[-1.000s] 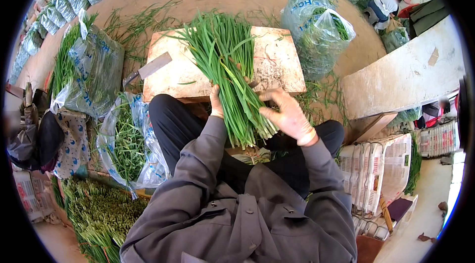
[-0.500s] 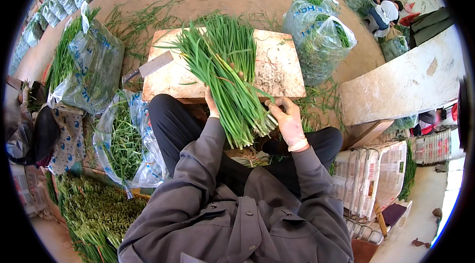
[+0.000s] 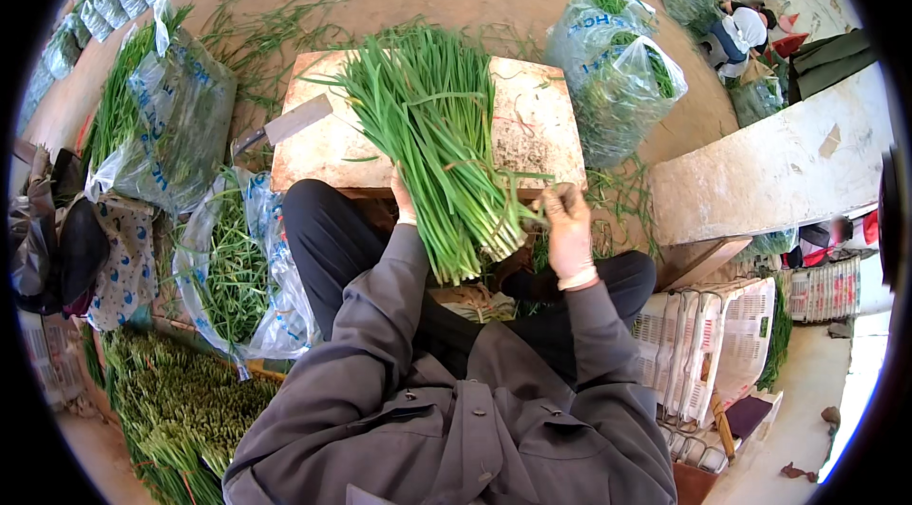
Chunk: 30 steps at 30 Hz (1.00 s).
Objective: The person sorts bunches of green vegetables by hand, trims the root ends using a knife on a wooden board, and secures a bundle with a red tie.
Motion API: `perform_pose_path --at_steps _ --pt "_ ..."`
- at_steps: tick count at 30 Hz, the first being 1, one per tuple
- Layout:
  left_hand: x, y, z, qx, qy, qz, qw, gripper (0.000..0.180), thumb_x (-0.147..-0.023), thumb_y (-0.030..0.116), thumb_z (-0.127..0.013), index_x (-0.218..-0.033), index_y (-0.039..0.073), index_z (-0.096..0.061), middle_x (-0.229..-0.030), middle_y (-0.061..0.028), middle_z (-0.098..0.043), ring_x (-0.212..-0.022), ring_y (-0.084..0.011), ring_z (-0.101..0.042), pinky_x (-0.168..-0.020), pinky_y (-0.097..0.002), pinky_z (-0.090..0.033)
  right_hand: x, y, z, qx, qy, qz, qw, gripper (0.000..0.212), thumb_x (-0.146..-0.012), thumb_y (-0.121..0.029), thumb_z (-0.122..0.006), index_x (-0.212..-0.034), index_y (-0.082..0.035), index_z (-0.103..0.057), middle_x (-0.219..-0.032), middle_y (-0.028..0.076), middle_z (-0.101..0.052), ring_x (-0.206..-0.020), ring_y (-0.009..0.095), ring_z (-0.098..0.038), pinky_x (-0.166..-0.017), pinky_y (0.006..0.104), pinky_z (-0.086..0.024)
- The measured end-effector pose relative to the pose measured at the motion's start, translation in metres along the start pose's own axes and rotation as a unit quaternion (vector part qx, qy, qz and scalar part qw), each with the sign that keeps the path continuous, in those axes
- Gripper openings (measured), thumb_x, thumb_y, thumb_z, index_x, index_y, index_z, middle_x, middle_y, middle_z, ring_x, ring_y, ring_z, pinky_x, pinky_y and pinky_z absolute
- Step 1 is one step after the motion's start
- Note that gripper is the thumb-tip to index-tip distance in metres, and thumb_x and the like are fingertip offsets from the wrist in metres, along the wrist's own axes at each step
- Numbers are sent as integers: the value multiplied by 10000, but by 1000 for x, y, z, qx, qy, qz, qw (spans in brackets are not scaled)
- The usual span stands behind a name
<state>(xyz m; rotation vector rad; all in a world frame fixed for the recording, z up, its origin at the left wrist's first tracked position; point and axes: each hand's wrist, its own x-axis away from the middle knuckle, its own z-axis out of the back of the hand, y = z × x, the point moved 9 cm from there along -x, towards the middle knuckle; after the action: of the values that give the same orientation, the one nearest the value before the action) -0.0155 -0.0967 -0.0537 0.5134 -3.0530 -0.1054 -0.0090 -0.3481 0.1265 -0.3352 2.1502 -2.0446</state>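
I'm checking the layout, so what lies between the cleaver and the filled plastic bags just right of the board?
The bundle of garlic chives, with the pale board showing on both sides of it, in the head view.

The left hand (image 3: 403,198) is pointing forward (partly hidden); the right hand (image 3: 570,231) is holding its fingers (image 3: 555,202) curled in a pinch; both forearms (image 3: 385,285) are slanting forward, wrists (image 3: 577,277) standing well apart
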Motion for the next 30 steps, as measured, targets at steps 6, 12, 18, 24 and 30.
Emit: perform_pose_path --at_steps 6,12,18,24,30 --pt "11 -10 -6 17 34 30 999 562 -886 538 -758 -1273 132 -721 -1223 -89 -746 -1103 -309 -720 -988 -532 -608 3 1 -27 241 118 199 943 131 -1036 -74 -665 -1062 -9 -554 -844 103 -623 -726 194 -582 -690 348 -495" --pt "-11 2 -4 -29 -33 23 999 927 -921 763 -535 -1561 94 -493 -1582 -170 -516 -1391 -413 -537 -1149 -564 -482 -24 9 -43 330 96 141 928 171 -1019 -116 -683 -1041 -11 -550 -758 166 -628 -658 324 -625 -652 421 -502" --pt "-2 3 -68 98 -132 24 986 976 -860 743 -672 -1585 124 -462 -1621 -143 -451 -1326 -419 -527 -1031 -566 -562 -34 28 -30 365 69 86 925 198 -999 -162 -700 -1035 -16 -570 -830 239 -684 -763 443 -690 -703 498 -530" --pt "-14 28 -33 112 -146 38 982 943 -929 712 -642 -1648 172 -359 -1510 -116 -516 -1174 -343 -581 -928 -532 -600 -52 52 32 547 83 115 825 182 -1013 -246 -655 -1053 -77 -599 -915 207 -740 -854 452 -723 -771 547 -578" --pt "-4 13 -74 72 -161 25 984 995 -913 719 -668 -1668 178 -310 -1558 -182 -472 -1224 -444 -602 -938 -580 -617 -68 37 126 573 123 119 802 339 -1005 -334 -689 -1189 -51 -666 -914 205 -757 -851 400 -743 -775 500 -581"
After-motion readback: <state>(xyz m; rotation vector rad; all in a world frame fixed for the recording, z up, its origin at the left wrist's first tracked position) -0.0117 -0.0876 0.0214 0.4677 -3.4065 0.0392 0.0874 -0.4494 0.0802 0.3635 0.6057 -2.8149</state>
